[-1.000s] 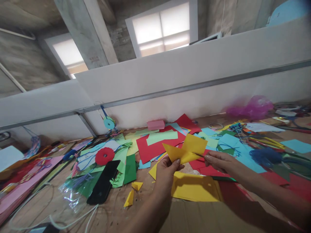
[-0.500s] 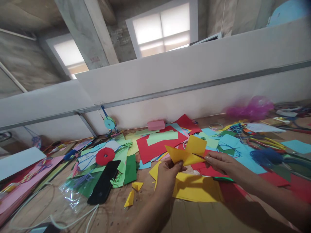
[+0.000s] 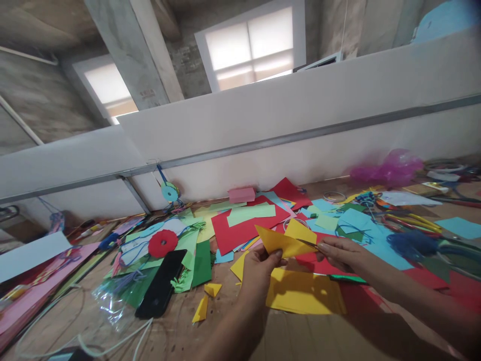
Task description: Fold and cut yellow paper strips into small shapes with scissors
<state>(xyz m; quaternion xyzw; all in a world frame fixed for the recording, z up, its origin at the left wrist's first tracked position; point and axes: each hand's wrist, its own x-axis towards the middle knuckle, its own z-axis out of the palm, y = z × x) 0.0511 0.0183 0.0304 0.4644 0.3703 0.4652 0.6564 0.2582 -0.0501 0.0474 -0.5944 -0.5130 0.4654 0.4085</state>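
Note:
My left hand [image 3: 261, 271] pinches a piece of folded yellow paper [image 3: 277, 241] between thumb and fingers, above the table. In my right hand [image 3: 338, 250] is a small pair of scissors [image 3: 307, 243]. Its thin dark blades lie at the paper's right side, and its handles are hidden by my fingers. Behind the blades hangs a yellow paper flap [image 3: 300, 230], tilted away from me. Below my hands lies a yellow sheet [image 3: 304, 291]. Two small yellow scraps [image 3: 201, 308] rest on the table left of my left wrist.
A black phone [image 3: 161, 283] lies on green paper at left, near a clear plastic wrapper [image 3: 112, 306] and a white cable [image 3: 108, 351]. Red paper [image 3: 221, 230] and other coloured sheets cover the middle. Blue yarn [image 3: 411, 243] sits at right. A white partition [image 3: 263, 120] stands behind.
The yellow flap behind the scissors has dropped lower and tilted back. The scissor blades now show more clearly across the paper. Both hands stay almost in place.

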